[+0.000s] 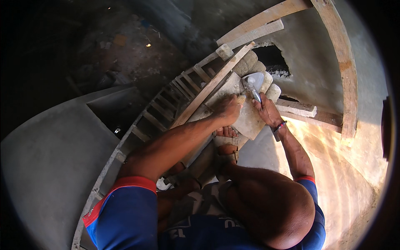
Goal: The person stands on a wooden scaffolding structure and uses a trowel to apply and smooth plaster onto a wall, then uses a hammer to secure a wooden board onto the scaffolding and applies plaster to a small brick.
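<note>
My left hand [229, 109] is closed around a small tan piece [241, 99] that looks like wood; most of it is hidden by the fingers. Close by on the right, my right hand [268, 111] grips a long tool with a shiny metal shaft [255, 91]. A pale rounded part [256, 78] shows at the tool's far end, and its near end seems to stick out below my wrist. Beneath both hands lies a flat, dusty tan board [249, 123]. Several pale rounded blocks [273, 92] stand in a row along the board's far right side.
My sandalled foot [227, 143] rests just below the board. A wooden plank [214, 85] and a slatted ladder-like frame [158, 109] run along the left. Beyond the blocks, a ragged hole [271, 58] opens in the grey wall, near a wooden frame [348, 79].
</note>
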The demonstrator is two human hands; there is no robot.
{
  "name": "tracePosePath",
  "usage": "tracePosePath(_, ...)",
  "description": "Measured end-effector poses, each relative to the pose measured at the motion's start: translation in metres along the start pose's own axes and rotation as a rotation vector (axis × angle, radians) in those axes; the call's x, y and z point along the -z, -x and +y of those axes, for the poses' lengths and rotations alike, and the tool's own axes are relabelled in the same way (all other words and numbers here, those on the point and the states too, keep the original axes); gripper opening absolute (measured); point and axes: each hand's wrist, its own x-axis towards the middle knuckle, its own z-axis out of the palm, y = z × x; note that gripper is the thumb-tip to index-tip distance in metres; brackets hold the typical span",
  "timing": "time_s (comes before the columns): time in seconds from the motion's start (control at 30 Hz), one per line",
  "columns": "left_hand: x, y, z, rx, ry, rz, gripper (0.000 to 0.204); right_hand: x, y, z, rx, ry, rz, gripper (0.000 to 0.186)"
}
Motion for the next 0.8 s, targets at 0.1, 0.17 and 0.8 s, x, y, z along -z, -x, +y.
tracePosePath(0.1, 0.006, 0.004, 0.006, 0.068, -0.051, -0.056, 0.048, 0.000, -0.002, 0.005, 0.042, -0.116, 0.003, 0.030)
tracePosePath(0.17, 0.006, 0.005, 0.007, 0.053, -0.044, -0.041, 0.048, -0.005, 0.005, 0.008, 0.031, -0.190, 0.083, 0.031)
tracePosePath(0.8, 0.009, 0.002, 0.008, 0.035, -0.127, -0.041, 0.044, -0.018, 0.033, 0.005, -0.393, -0.448, -0.059, 0.035)
